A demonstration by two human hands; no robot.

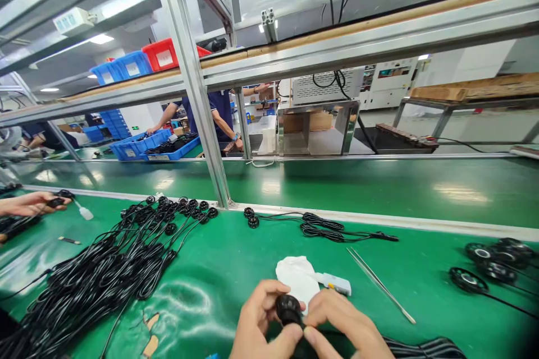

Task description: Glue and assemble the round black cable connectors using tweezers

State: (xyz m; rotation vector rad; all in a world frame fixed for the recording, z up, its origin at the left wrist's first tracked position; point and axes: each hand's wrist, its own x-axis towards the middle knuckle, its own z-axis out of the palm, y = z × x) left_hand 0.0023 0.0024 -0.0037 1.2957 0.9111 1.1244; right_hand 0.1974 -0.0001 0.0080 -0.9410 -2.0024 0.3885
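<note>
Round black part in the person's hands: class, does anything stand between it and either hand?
Nothing visible does. The left hand holds the round black part directly, and the right hand pinches at its lower end. The white sheet lies beyond them, not in between.

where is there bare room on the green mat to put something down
Two patches look bare on the green mat: between the cable pile and the left hand, and between the tweezers and the black round parts at right. It is crowded around the white tissue, small bottle and right hand.
</note>
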